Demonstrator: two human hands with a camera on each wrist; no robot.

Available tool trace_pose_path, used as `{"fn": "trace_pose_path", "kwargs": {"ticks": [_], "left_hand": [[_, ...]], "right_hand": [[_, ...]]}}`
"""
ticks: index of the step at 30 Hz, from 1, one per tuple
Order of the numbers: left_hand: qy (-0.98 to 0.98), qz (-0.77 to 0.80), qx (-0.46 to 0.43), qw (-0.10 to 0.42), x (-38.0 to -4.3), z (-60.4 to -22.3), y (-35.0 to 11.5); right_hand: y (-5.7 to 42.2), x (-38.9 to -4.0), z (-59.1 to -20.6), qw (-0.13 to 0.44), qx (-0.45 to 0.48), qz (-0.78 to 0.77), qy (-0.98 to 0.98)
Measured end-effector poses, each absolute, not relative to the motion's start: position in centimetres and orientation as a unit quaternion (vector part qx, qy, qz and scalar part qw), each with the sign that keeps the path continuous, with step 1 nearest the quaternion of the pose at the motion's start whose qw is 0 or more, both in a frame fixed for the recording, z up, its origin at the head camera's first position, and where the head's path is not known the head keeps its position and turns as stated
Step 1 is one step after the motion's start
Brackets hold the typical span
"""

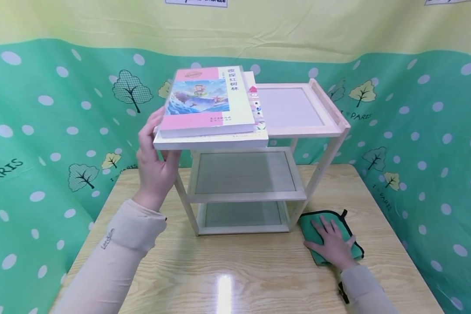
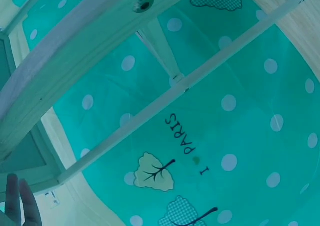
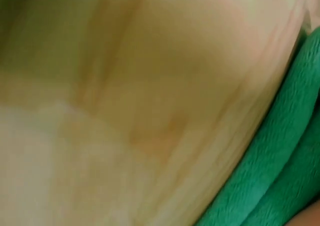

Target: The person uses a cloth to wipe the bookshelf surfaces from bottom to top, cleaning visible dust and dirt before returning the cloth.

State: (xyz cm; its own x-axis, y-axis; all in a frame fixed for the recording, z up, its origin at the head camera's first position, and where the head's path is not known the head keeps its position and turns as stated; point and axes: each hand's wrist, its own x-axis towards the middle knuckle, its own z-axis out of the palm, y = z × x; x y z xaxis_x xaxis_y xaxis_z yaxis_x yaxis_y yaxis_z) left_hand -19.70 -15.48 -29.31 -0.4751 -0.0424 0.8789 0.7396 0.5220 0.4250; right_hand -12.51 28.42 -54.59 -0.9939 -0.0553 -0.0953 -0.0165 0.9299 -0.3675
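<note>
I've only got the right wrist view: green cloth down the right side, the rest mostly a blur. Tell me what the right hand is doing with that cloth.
Observer: The head view shows it: the right hand rests on the green cloth with its fingers spread.

Operator: Understood. Now report where the left hand is.

Observer: The left hand is at the left side of two stacked books, which hide the upper left part of a three-tier shelf in the head view; I cannot tell whether they rest on it.
</note>
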Motion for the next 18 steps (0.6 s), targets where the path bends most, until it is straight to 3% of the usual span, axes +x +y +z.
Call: {"fn": "trace_pose_path", "kwargs": {"ticks": [14,18], "left_hand": [[-0.737,-0.442,-0.238,0.453,-19.7,-29.2,-15.3],[-0.739,-0.441,-0.232,0.453,-19.7,-29.3,-15.3]], "right_hand": [[29.9,-12.9,-54.0,0.049,-0.053,-0.184,0.98],[30.2,-13.0,-54.2,0.023,-0.066,-0.178,0.982]]}}
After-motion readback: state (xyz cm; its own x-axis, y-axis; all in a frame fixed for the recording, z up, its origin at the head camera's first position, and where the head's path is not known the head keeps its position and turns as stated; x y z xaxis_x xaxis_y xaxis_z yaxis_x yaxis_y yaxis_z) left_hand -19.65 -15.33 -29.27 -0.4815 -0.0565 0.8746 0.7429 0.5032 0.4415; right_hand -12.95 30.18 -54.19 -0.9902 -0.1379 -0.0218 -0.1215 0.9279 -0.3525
